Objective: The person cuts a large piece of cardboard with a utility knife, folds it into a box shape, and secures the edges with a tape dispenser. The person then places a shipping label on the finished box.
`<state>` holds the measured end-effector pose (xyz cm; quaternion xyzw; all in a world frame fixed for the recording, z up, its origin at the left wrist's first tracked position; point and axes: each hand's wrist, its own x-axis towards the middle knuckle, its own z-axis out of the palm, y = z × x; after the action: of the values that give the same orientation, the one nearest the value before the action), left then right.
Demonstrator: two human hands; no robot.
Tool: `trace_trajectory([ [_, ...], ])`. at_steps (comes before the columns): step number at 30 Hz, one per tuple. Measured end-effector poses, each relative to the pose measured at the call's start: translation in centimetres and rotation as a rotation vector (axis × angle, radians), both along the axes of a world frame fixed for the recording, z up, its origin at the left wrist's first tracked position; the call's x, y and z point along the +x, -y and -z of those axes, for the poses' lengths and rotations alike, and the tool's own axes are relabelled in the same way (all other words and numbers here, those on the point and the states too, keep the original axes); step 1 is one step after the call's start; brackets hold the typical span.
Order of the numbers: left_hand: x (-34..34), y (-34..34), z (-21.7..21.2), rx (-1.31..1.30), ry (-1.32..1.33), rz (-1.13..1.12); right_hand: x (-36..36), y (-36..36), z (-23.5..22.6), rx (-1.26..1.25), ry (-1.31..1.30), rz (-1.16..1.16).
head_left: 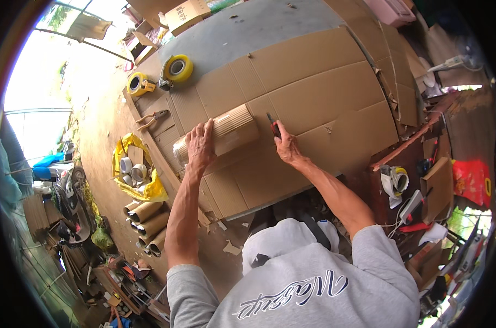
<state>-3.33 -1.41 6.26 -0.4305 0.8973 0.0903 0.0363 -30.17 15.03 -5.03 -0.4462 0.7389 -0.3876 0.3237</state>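
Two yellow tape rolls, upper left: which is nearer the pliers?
The left roll, just beyond the pliers; the right roll sits farther from them.

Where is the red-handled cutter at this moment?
In the head view, the red-handled cutter is in the right hand, slightly right of centre, over the flat cardboard, just right of the ribbed cardboard bundle under the left hand.

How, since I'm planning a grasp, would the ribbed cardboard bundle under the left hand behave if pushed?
The ribbed cardboard bundle may roll, since its sides look rounded. It would probably feel fairly stiff, looking uncrushed under the left hand. Its ridges might offer some grip.
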Motion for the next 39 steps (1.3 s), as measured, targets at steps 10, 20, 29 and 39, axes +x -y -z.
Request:
trace_trajectory([
  [10,0.6,-0.7,1.0,-0.087,-0.058,-0.002,2.1,3.4,0.3,0.033,-0.157,-0.045],
  [20,0.6,-0.6,1.0,-0.025,-0.032,-0.041,2.1,3.9,0.3,0.069,-0.178,-0.081],
  [29,0.9,-0.8,0.0,-0.049,-0.096,-0.030,2.9,4.3,2.7,0.145,-0.442,-0.100],
  [39,2.4,7.1,-0.7,0.037,0.047,-0.708,2.9,4.4,2.2,0.083,-0.342,-0.085],
])
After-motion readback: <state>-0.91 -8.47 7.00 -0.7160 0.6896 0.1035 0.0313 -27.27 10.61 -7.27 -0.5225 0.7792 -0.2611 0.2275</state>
